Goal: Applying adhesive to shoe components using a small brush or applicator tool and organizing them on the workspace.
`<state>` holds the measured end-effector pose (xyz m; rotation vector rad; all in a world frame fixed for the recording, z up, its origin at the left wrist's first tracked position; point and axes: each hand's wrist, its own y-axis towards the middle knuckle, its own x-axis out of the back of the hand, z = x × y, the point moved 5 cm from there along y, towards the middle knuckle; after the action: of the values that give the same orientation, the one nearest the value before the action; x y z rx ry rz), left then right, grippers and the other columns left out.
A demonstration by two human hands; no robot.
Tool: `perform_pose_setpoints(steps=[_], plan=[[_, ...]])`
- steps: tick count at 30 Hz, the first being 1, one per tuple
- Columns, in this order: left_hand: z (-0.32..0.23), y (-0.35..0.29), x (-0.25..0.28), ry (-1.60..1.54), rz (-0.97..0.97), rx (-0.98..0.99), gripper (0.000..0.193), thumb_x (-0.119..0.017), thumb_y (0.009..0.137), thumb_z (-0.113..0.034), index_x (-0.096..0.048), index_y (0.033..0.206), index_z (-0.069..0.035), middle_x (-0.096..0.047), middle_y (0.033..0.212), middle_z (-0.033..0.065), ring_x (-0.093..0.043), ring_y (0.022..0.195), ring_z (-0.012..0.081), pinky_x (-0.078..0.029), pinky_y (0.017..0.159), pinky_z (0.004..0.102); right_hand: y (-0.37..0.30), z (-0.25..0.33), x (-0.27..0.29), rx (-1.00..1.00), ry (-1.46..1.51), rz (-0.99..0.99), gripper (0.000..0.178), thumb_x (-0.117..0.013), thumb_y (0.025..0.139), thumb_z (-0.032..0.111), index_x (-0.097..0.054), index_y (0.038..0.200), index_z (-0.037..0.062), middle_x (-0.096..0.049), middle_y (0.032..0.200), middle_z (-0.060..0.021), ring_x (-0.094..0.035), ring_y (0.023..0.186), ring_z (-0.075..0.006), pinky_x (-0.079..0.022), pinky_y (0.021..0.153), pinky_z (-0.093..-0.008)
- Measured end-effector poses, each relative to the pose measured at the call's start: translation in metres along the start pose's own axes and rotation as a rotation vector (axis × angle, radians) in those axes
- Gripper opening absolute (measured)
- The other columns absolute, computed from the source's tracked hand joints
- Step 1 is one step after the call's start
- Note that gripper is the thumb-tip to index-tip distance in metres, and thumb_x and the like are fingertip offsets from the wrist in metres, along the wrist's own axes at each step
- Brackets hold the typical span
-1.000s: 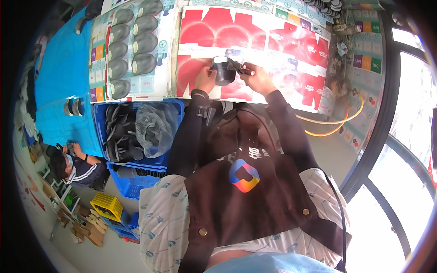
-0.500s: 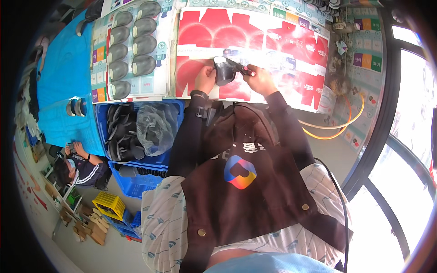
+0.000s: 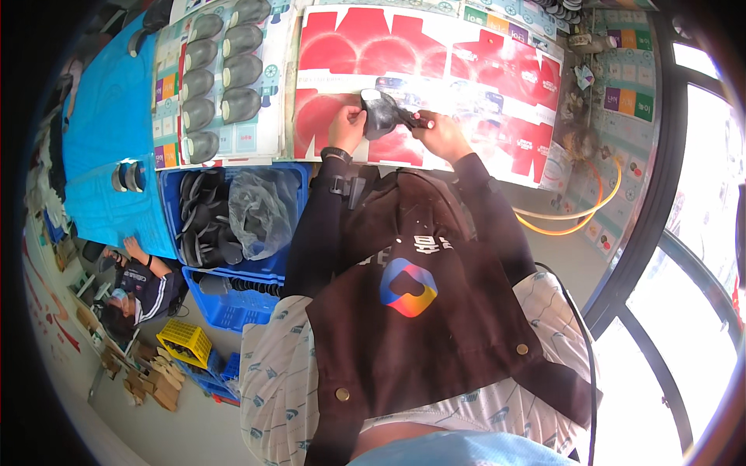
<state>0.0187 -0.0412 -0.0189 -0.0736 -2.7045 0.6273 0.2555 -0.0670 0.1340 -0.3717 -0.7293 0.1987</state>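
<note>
Shell point(image 3: 379, 113): between our hands, over the printed sheet point(image 3: 497, 70); we judge it part-worked.
Left hand point(image 3: 347, 130): our fingers pinch the shell's left edge.
Right hand point(image 3: 441, 138): our fingers close round the brush point(image 3: 412, 119), bristles at the shell's right side; we cannot tell whether they press on it.
Rows point(image 3: 241, 70): similar shells lie left of our grip; we cannot tell if they are finished.
Bin point(image 3: 302, 186): more dark pieces point(image 3: 206, 221) heap below left of our grip, perhaps left to do.
Materials: the shell looks black, smooth and rounded, with a pale end; the sheet is glossy red and white; the bag point(image 3: 264, 213) is clear, crumpled plastic.
</note>
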Motion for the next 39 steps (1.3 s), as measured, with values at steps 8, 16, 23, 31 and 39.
perform_pose_setpoints(steps=[8,16,23,31,39], plan=[[-0.001,-0.001,0.006,0.018,0.023,0.017,0.03,-0.069,0.091,-0.028,-0.067,0.104,-0.001,-0.072,0.092,0.0107,-0.07,0.078,0.0214,-0.055,0.07,0.0334,0.002,-0.001,0.009,0.057,0.057,0.034,0.027,-0.058,0.087,0.028,-0.068,0.095,0.0045,-0.067,0.095,-0.0236,-0.064,0.089,-0.0455,-0.052,0.078,-0.0501],[-0.004,-0.004,0.008,-0.025,0.074,0.075,0.03,-0.061,0.099,-0.019,-0.059,0.118,0.004,-0.069,0.103,0.0117,-0.071,0.081,0.0193,-0.058,0.071,0.0316,0.005,0.016,0.01,0.114,-0.054,0.205,0.029,-0.057,0.084,0.028,-0.068,0.097,0.0044,-0.068,0.095,-0.0234,-0.065,0.089,-0.0438,-0.052,0.078,-0.0493],[0.003,-0.005,0.009,-0.101,0.01,0.057,0.027,-0.067,0.093,-0.024,-0.066,0.107,-0.001,-0.072,0.087,0.0082,-0.068,0.071,0.0151,-0.054,0.063,0.0305,0.004,0.013,0.003,0.131,-0.062,0.168,0.025,-0.057,0.086,0.026,-0.069,0.094,0.0051,-0.068,0.088,-0.0215,-0.065,0.084,-0.0425,-0.052,0.075,-0.0481],[0.017,0.0,0.008,-0.022,-0.033,0.03,0.029,-0.068,0.091,-0.027,-0.068,0.105,-0.002,-0.073,0.09,0.0099,-0.07,0.076,0.02,-0.054,0.068,0.0333,-0.009,0.01,0.0,0.091,-0.027,0.062,0.028,-0.057,0.083,0.027,-0.071,0.098,0.0079,-0.069,0.09,-0.0205,-0.066,0.085,-0.041,-0.053,0.077,-0.0471],[0.005,0.0,0.001,0.068,0.053,0.037,0.028,-0.064,0.097,-0.019,-0.061,0.116,0.002,-0.07,0.101,0.0099,-0.07,0.083,0.0174,-0.058,0.071,0.0306,-0.005,-0.008,-0.006,0.041,0.001,0.075,0.027,-0.057,0.086,0.028,-0.071,0.095,0.0067,-0.069,0.091,-0.0227,-0.066,0.087,-0.0429,-0.051,0.077,-0.0497]])
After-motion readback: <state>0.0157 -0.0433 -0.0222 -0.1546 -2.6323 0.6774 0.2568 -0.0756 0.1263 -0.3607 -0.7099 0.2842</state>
